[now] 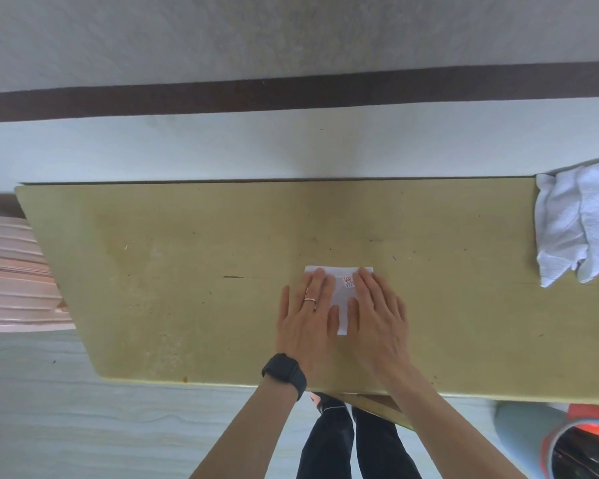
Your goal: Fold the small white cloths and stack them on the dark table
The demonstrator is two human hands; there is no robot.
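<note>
Running left to right along a pale wall [291, 146], the worktop [187, 271] is a long, yellowish-olive slab, scuffed and flecked with small dark marks and one short scratch near its middle. A dark brown band [291, 95] crosses the wall higher up. The floor [49, 409] below is pale blue-grey with a wavy grain.

Toward the near edge, a little right of centre, lies the folded white cloth [342, 305], a small flat rectangle with a red-printed label [348, 281] showing at its far end. Both hands lie flat on it, palms down and fingers straight: the left hand [306, 312] covers its left side and the right hand [377, 316] its right, so only a narrow strip of cloth shows between them, plus the far edge beyond the fingertips. The left hand carries a ring [310, 300], and a black watch [284, 371] sits on that wrist.

At the far right end of the worktop, well apart from the hands, a heap of white cloths [574, 229] lies rumpled and runs out of view. Off the left end stands a pink ribbed object [11, 271]; what it is I cannot tell. Down at the right, on the floor, is a round container with an orange rim [581, 444]. The person's dark trouser legs [329, 444] show below the near edge.
</note>
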